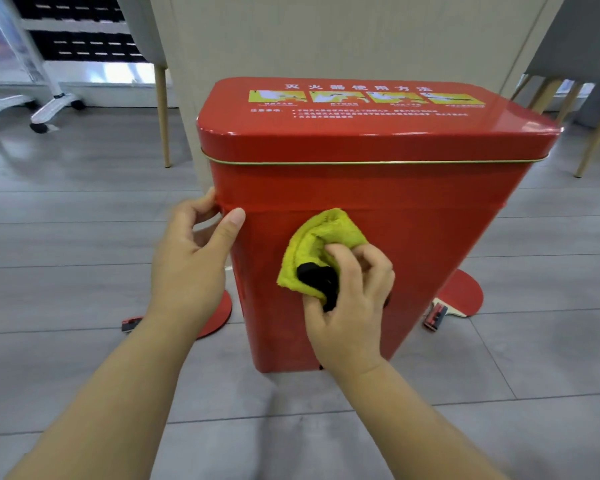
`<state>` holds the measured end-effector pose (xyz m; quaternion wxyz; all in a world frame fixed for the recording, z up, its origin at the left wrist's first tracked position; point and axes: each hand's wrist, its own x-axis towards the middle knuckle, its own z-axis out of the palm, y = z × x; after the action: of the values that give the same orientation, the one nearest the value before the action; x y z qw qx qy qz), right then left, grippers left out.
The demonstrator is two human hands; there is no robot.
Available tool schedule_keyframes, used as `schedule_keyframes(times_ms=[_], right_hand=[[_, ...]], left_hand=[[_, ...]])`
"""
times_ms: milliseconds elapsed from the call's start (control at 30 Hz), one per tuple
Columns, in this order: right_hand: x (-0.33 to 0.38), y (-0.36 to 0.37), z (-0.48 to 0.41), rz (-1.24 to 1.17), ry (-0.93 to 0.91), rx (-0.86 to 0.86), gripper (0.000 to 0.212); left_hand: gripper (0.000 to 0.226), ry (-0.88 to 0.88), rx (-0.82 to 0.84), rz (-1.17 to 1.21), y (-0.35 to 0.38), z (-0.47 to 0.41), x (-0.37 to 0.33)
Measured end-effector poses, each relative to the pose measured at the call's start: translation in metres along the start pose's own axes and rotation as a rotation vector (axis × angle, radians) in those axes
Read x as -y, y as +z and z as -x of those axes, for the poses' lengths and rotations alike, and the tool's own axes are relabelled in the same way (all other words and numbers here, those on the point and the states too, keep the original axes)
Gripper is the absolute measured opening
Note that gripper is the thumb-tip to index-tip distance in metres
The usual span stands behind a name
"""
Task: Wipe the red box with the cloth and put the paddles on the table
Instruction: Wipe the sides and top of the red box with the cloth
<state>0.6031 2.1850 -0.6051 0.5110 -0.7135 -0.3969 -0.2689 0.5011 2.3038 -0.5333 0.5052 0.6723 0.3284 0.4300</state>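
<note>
A tall red metal box point(413, 220) with a printed lid stands on the grey floor in front of me. My left hand point(191, 258) grips its left front corner, thumb on the front face and fingers round the side. My right hand point(350, 299) holds a bunched yellow cloth point(316, 244) against the box's front face, right over a black handle point(321, 282). One red paddle point(459, 294) lies on the floor at the box's right side. Another red paddle point(217, 313) lies at its left, partly hidden behind my left wrist.
A pale table panel point(326, 39) rises behind the box. Chair legs point(163, 116) stand at its left and more chair legs point(593, 140) at the right. A white wheeled stand point(54, 109) sits at the far left. Grey plank floor point(66, 220) surrounds the box.
</note>
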Motion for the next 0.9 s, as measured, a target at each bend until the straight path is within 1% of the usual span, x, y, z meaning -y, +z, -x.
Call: schedule_keyframes(times_ms=[100,200,300,400,500,600,667,767,833,900], right_hand=[[0.012,0.014,0.005,-0.005,-0.019,0.020,0.045],[0.019,0.026,0.010,0.022,-0.090,0.088,0.042],[0.018,0.032,0.014,0.079,-0.192,0.158,0.039],[0.009,0.029,0.015,0.139,-0.309,0.199,0.034],[-0.002,0.022,0.014,0.225,-0.428,0.191,0.041],[-0.016,0.009,0.015,0.325,-0.479,0.162,0.045],[-0.029,-0.002,0.015,0.384,-0.473,0.132,0.044],[-0.051,-0.018,0.013,0.455,-0.409,0.069,0.039],[-0.065,-0.030,0.011,0.491,-0.342,0.038,0.037],[-0.080,-0.043,0.008,0.475,-0.267,0.025,0.045]], left_hand=[[0.019,0.008,0.055,-0.009,-0.007,-0.005,0.005],[0.024,0.031,0.076,-0.019,-0.011,-0.008,0.007],[0.024,0.058,0.091,-0.001,-0.010,-0.005,0.008],[0.038,0.082,0.117,0.049,-0.006,0.001,0.009],[0.048,0.106,0.120,0.041,-0.003,0.006,0.012],[0.056,0.125,0.113,-0.014,0.003,0.011,0.016],[0.062,0.107,0.095,-0.039,0.008,0.014,0.020],[0.067,0.055,0.037,-0.032,0.015,0.021,0.027],[0.064,0.019,-0.004,-0.060,0.020,0.026,0.031],[0.054,0.001,-0.028,-0.108,0.024,0.030,0.034]])
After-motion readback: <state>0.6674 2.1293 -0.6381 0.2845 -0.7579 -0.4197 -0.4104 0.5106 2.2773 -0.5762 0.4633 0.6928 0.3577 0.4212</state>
